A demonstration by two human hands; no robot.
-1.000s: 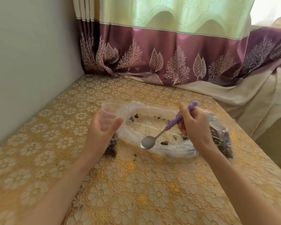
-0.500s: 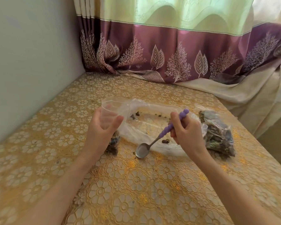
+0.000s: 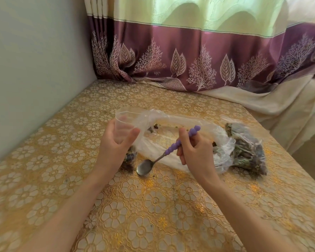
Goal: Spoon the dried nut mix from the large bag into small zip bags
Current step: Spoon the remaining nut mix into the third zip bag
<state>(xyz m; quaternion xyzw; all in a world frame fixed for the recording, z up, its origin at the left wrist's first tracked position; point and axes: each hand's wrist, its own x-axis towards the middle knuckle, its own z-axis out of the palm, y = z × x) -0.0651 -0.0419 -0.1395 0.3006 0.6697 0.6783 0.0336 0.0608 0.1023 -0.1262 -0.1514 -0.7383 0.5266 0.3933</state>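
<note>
My left hand (image 3: 115, 148) holds a small clear zip bag (image 3: 125, 124) upright, mouth open at the top, with dark nut mix (image 3: 129, 159) at its bottom near my palm. My right hand (image 3: 195, 151) grips the purple beaded handle of a metal spoon (image 3: 171, 148). The spoon's bowl (image 3: 144, 167) is empty and lies low on the tablecloth, just right of the small bag. Behind both hands the large clear bag (image 3: 171, 137) lies flat and mostly empty, with a few crumbs inside.
A filled bag of dried mix (image 3: 247, 151) lies to the right of the large bag. The gold floral tablecloth (image 3: 153, 206) covers the table. A wall (image 3: 35, 60) is on the left, a purple curtain (image 3: 189, 57) behind, and the table's edge drops away at right.
My right hand has drawn the empty spoon out of the large bag, toward me and leftward, lowering its bowl onto the cloth. My left hand stays in place with the small bag.
</note>
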